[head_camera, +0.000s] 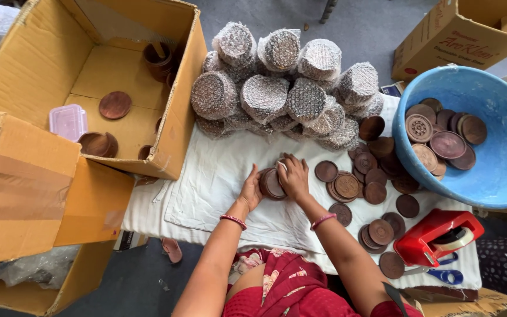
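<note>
Both of my hands press a short stack of round brown wooden discs [272, 184] on edge against the white cloth [218, 176]. My left hand [250, 189] cups the stack's left side. My right hand [293, 176] covers its top and right side. Several loose discs [366, 186] of the same kind lie flat on the cloth just to the right. Behind the hands rises a pile of bubble-wrapped round bundles [289, 88].
A blue plastic basin [494, 152] with several discs sits at the right. A red tape dispenser [435, 235] and blue-handled scissors [446, 275] lie near the front right. An open cardboard box [107, 82] at the left holds a few discs, wooden cups and a pink lidded tub [68, 121].
</note>
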